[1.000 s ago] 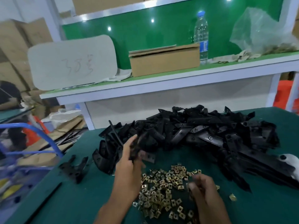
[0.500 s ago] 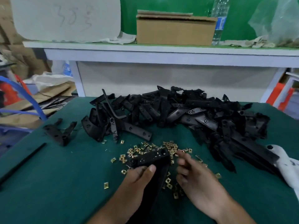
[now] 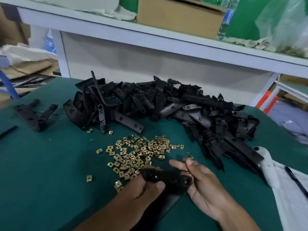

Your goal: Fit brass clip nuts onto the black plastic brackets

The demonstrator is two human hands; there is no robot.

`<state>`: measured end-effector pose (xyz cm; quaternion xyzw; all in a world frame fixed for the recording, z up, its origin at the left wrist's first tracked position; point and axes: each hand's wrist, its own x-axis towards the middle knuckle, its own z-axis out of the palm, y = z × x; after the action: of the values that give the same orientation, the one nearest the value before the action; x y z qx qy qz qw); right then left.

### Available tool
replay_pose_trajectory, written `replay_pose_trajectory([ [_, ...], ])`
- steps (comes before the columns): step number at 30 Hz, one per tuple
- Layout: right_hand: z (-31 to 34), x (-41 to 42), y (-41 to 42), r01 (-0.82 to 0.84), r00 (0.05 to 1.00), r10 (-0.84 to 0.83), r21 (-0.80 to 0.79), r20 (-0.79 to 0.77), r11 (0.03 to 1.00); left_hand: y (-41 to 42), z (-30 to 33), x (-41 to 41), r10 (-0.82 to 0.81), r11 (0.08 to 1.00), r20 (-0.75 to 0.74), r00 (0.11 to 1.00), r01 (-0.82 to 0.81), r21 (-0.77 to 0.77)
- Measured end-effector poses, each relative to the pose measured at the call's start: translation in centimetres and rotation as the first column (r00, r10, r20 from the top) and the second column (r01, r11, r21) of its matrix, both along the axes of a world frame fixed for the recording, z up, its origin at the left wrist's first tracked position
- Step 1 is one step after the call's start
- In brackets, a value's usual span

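Observation:
My left hand (image 3: 143, 192) grips a black plastic bracket (image 3: 168, 179) low in the middle of the view, thumb curled over its top. My right hand (image 3: 203, 185) is at the bracket's right end with fingers spread and palm up; something small glints between its fingers, too small to name. Just beyond the hands, several brass clip nuts (image 3: 140, 152) lie scattered on the green table (image 3: 41, 172). A big heap of black brackets (image 3: 166, 110) stretches across the table behind them.
Two loose black brackets (image 3: 35, 115) lie at the far left. A white cloth or bag (image 3: 290, 185) covers the right front corner. A white shelf (image 3: 166, 40) with a cardboard box (image 3: 180, 15), a bottle and a plastic bag runs along the back.
My left hand has brought a bracket from the heap down to the front of the table and turned it sideways. My right hand has moved to its right end. The view has tilted downward.

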<state>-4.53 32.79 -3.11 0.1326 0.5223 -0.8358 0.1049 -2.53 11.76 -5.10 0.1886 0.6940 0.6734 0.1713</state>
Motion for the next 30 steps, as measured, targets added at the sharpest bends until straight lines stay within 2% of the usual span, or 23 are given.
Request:
replay_pose_trajectory([
  [5, -0.1, 0.2, 0.5, -0.087, 0.990, 0.087, 0.001, -0.114, 0.996, 0.0, 0.1, -0.3, -0.067, 0.994, -0.057, 0.996, 0.062, -0.088],
  [10, 0.0, 0.6, 0.1, -0.167, 0.958, 0.186, 0.101, -0.218, 0.981, -0.2, 0.0, -0.3, -0.040, 0.982, -0.158, 0.987, 0.009, -0.190],
  [14, 0.9, 1.3, -0.3, -0.156, 0.952, 0.200, 0.197, -0.230, 0.968, -0.1, -0.3, -0.2, -0.050, 0.979, -0.180, 0.982, 0.013, -0.202],
  [17, 1.5, 2.0, -0.7, -0.210, 0.932, 0.277, 0.274, -0.235, 0.939, -0.1, -0.3, -0.1, -0.037, 0.983, -0.194, 0.980, 0.000, -0.185],
  [20, 2.2, 2.2, -0.7, -0.256, 0.932, 0.316, 0.297, -0.176, 0.920, -0.1, -0.3, 0.0, -0.038, 0.981, -0.213, 0.976, -0.003, -0.192],
  [23, 2.6, 2.3, -0.5, -0.268, 0.931, 0.340, 0.386, -0.132, 0.883, 0.0, -0.1, 0.1, -0.046, 0.976, -0.231, 0.972, -0.005, -0.216],
  [30, 2.7, 2.6, -0.9, -0.242, 0.930, 0.334, 0.430, -0.152, 0.870, 0.1, -0.1, 0.1, -0.019, 0.970, -0.287, 0.958, -0.051, -0.236],
])
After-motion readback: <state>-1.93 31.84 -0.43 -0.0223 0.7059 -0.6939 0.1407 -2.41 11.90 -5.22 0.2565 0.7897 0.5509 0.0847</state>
